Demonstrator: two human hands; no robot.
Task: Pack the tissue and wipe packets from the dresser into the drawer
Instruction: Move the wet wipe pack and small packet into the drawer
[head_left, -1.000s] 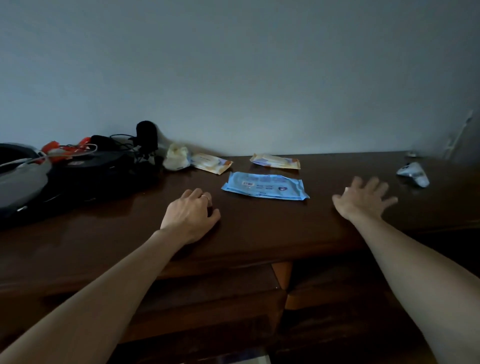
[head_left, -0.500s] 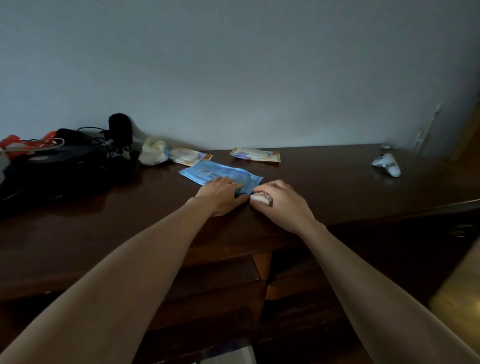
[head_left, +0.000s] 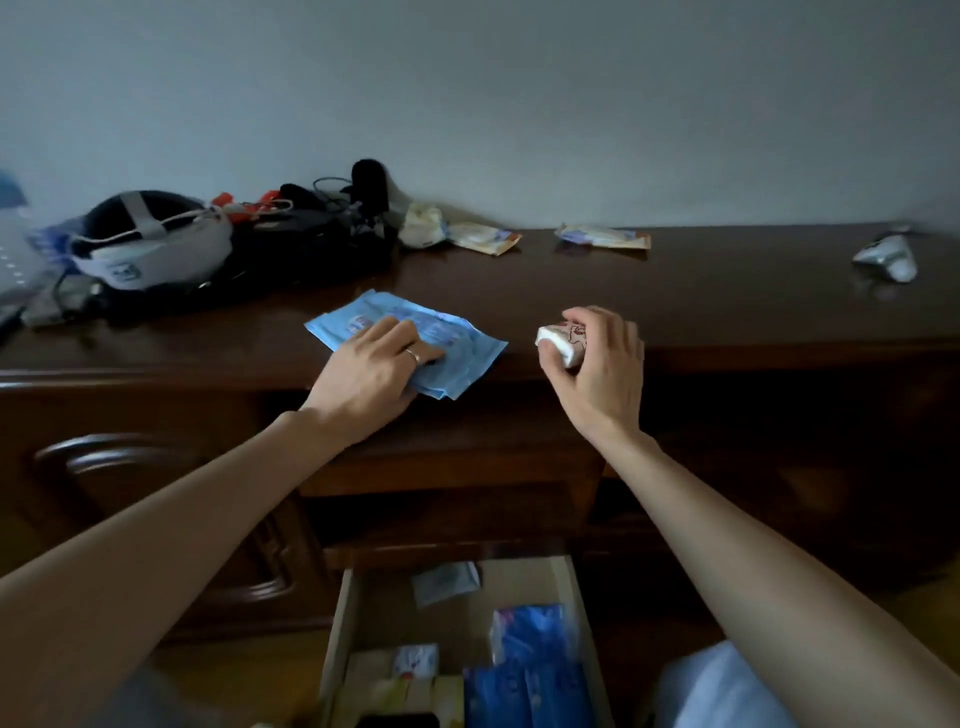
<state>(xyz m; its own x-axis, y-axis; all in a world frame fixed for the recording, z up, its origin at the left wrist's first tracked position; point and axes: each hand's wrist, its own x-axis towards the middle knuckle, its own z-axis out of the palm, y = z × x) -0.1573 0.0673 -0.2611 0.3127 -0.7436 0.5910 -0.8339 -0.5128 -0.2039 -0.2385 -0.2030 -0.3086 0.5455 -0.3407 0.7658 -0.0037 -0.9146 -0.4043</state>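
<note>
A flat blue wipe packet (head_left: 457, 345) lies at the front edge of the dark wooden dresser (head_left: 727, 306), and my left hand (head_left: 371, 371) grips its near side, fingers on top. My right hand (head_left: 597, 364) holds a small white tissue packet (head_left: 558, 345) lifted just above the dresser's front edge. Two orange-and-white packets (head_left: 483, 237) (head_left: 602, 236) and a crumpled white packet (head_left: 423, 224) lie near the wall. Below, the open drawer (head_left: 332, 639) holds several blue and white packets (head_left: 530, 634).
A white and dark headset (head_left: 145, 244) with a heap of black cables and gear (head_left: 311, 223) fills the dresser's left side. A small white device (head_left: 888, 254) sits at the far right. A carved cabinet door (head_left: 104, 467) is at lower left.
My hands have parted: the left one now grips the blue packet, the right one has lifted the small white packet off to the right. The view tilted down, revealing the open drawer.
</note>
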